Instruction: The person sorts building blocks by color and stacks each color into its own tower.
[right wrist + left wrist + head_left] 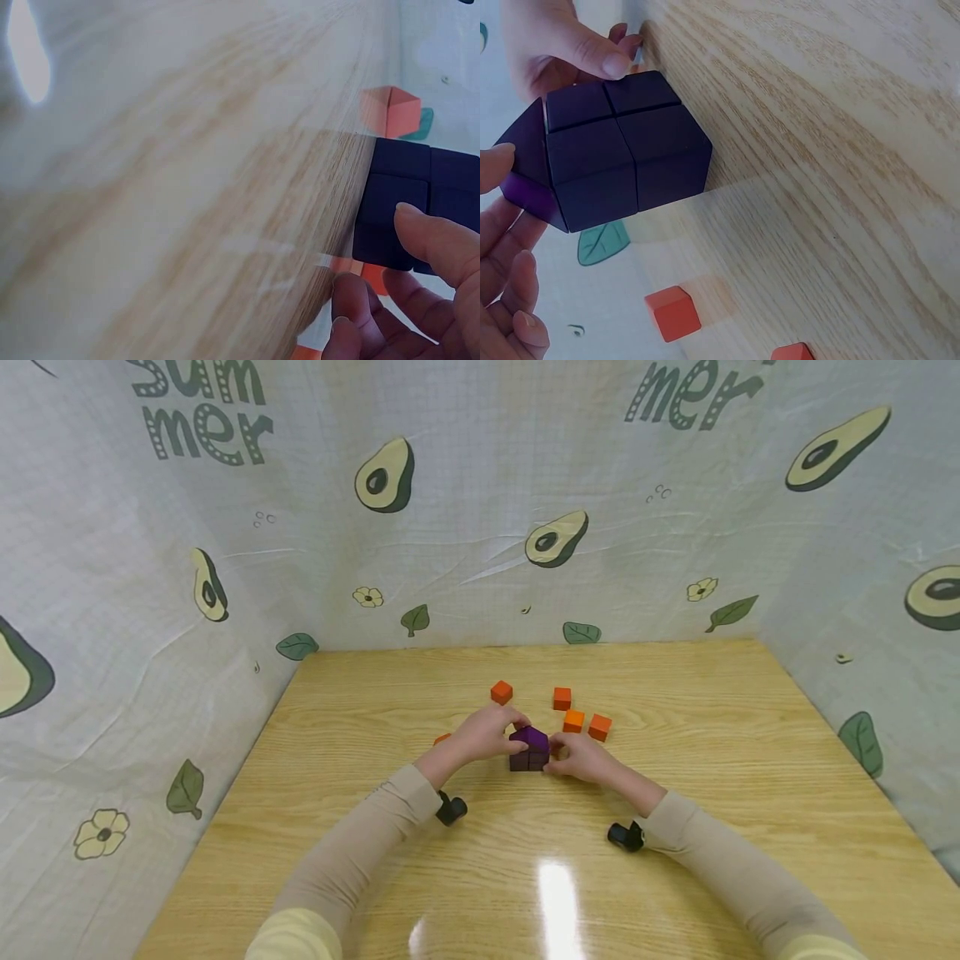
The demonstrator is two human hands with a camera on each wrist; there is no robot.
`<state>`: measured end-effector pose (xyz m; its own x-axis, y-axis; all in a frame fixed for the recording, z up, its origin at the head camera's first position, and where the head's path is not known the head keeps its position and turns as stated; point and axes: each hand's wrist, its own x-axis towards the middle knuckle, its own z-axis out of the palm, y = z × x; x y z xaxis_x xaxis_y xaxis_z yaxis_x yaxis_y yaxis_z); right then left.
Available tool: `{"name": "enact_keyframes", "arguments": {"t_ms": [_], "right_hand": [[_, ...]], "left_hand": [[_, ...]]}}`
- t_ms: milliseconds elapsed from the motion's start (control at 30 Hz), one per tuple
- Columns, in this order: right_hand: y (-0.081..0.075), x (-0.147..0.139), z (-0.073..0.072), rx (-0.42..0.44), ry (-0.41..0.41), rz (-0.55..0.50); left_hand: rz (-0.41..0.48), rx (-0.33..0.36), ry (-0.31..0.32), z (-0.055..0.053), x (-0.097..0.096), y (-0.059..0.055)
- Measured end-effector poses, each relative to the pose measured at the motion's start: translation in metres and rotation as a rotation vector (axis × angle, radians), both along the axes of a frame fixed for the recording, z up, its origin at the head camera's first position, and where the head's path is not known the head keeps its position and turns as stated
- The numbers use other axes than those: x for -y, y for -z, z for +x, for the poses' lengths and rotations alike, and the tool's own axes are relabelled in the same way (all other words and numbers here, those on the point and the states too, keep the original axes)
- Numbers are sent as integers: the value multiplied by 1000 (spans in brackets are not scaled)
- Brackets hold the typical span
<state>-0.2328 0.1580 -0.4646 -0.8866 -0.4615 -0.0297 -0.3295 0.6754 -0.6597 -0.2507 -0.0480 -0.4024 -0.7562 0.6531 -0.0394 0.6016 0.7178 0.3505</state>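
Dark purple cubes point(528, 762) are stacked in a block two wide and two high on the table. Along their top lies a brighter purple roof-shaped block point(534, 737), its sloped side facing up in the head view. My left hand point(486, 732) pinches this roof block from the left between thumb and fingers, as the left wrist view shows closely. At the stack's right side my right hand point(588, 758) holds the cubes, its thumb point(411, 217) on the near face of a lower cube and its other fingers curled partly behind.
Behind the stack are an orange-red cube point(502, 692) and another one point(562, 698). An orange cube point(573, 721) and a red-orange cube point(600, 727) lie just beyond my right hand. One more orange piece point(442, 738) is partly hidden by my left wrist. A printed curtain point(465, 527) encloses the table.
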Motion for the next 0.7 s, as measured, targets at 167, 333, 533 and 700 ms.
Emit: {"name": "enact_keyframes", "arguments": {"t_ms": [167, 333, 533, 700], "right_hand": [[0, 0, 0, 5, 3, 1], [1, 0, -1, 8, -1, 0], [2, 0, -1, -5, -7, 1], [3, 0, -1, -12, -11, 4]], "left_hand": [[-19, -16, 4, 1, -1, -1], [-34, -29, 7, 0, -1, 0], [-58, -35, 4, 1, -1, -1], [-78, -42, 7, 2, -1, -2]]}}
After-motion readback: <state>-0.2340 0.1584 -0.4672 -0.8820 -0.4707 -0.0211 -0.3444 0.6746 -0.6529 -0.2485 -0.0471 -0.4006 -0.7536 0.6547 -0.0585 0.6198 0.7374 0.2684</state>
